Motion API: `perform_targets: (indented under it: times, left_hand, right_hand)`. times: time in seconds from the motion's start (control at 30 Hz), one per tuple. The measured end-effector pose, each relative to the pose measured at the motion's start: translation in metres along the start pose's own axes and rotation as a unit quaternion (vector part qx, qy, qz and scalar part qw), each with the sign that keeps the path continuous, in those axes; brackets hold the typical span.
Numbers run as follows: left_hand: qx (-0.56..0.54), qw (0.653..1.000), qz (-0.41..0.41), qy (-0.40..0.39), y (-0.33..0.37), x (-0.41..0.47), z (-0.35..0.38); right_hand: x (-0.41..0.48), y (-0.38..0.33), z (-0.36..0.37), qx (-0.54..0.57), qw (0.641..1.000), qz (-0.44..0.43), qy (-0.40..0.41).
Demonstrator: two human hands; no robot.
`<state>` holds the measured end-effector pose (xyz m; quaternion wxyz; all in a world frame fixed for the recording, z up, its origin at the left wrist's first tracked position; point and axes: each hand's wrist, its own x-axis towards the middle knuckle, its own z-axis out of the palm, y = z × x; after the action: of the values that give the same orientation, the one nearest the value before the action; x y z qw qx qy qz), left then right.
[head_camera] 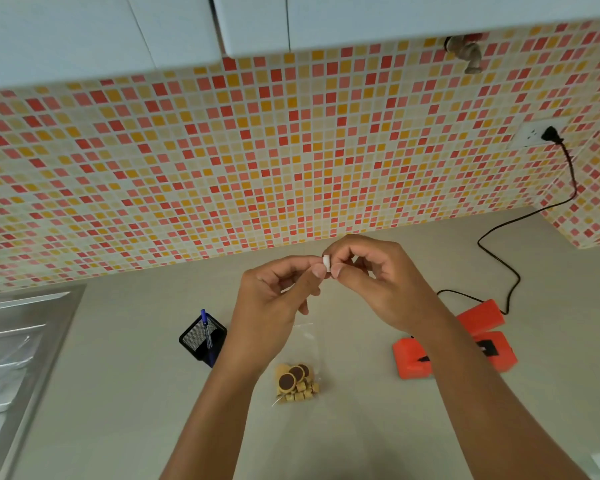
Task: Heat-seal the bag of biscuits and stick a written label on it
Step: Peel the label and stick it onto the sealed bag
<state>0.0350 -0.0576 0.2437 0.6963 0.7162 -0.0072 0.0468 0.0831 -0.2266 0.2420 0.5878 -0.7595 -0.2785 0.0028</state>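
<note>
A clear bag of biscuits [297,382] lies flat on the beige counter [118,393], holding round chocolate-topped biscuits and small square ones. Above it, my left hand [274,306] and my right hand [371,275] meet at the fingertips. Both pinch a small white label [326,263] between thumb and forefinger. The orange heat sealer [409,358] sits to the right of the bag, partly hidden under my right forearm.
A black mesh holder [200,337] with a blue pen [207,327] stands left of the bag. The sealer's black cord [499,261] runs to a wall socket [534,133]. A steel sink [14,341] is at the left edge. The tiled wall closes the back.
</note>
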Motion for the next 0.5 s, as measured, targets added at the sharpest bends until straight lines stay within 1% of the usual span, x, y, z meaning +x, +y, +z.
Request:
perform_targets:
  times: [0.27, 0.5]
  left_hand:
    - [0.001, 1.0, -0.014, -0.011, -0.0011, -0.0003, -0.0054]
    - [-0.027, 0.999, -0.036, -0.029, 0.0021, -0.0015, -0.0069]
  right_hand:
    - [-0.0023, -0.0029, 0.0026, 0.01, 1.0, 0.011, -0.015]
    - [-0.0023, -0.0068, 0.0035, 0.011, 0.999, 0.016, -0.027]
